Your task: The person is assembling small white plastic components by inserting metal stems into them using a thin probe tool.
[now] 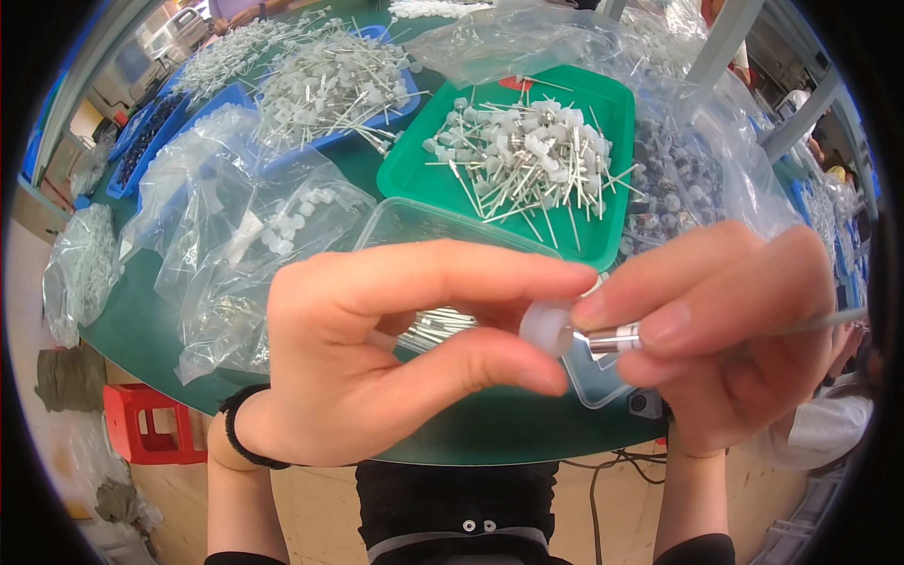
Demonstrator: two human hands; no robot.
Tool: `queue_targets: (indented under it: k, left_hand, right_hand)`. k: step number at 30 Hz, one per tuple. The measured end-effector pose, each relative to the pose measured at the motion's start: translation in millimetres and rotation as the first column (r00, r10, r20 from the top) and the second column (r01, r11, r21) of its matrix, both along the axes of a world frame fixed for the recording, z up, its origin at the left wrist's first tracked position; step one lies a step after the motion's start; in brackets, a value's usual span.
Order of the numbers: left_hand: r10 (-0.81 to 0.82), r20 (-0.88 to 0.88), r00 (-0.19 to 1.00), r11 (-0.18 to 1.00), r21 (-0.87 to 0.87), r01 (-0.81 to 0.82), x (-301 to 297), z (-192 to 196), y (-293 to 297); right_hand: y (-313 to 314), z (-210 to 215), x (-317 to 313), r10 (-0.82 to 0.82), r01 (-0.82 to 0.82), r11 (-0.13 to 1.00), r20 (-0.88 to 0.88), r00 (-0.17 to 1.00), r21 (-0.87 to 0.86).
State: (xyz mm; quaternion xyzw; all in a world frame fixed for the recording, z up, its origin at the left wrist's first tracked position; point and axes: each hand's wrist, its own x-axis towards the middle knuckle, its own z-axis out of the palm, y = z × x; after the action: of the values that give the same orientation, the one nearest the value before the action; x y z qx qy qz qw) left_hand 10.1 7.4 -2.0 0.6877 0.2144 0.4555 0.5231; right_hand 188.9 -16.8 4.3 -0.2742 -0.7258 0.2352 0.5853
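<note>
Close in front of me, my left hand [405, 339] pinches a translucent white plastic cap [543, 328] between thumb and forefinger. My right hand [725, 330] grips a small shiny metal tube [614, 339] with a white band. The tube's end meets the cap or lies right at it; fingertips hide the exact contact. A thin pale rod sticks out to the right behind my right hand. Behind my hands, a green tray [400, 169] holds a heap of thin metal rods with white caps [537, 146]. Below my left fingers, more metal rods [438, 325] lie in a clear plastic container [405, 221].
Blue trays [325, 141] with similar capped rods stand at the back left. Clear plastic bags [254, 235] with white caps cover the table's left side. Another bag [678, 179] of small parts lies on the right. A red stool [151, 426] stands at the lower left.
</note>
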Motion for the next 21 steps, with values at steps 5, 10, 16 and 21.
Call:
queue_targets:
  k: [5,10,16,21]
  left_hand:
    - [0.050,-0.039,0.998,0.998,0.036,-0.049,1.0,-1.0,-0.3]
    - [0.082,-0.066,0.994,0.994,0.083,-0.077,1.1,-3.5,0.3]
    - [0.084,-0.069,0.994,0.990,0.117,-0.076,1.7,-3.8,1.0]
    - [0.101,-0.085,0.991,0.989,0.117,-0.091,-1.3,1.6,-0.5]
  right_hand:
    - [-1.4,1.4,1.0,-0.006,0.006,1.000,0.019,1.000,-0.016]
    - [-1.5,1.9,1.5,-0.004,0.005,1.000,0.035,0.999,-0.030]
    - [-0.2,1.4,3.4,-0.001,-0.002,0.999,0.077,0.997,0.033]
    - [0.2,0.1,0.4,-0.007,0.007,1.000,0.033,0.999,0.004]
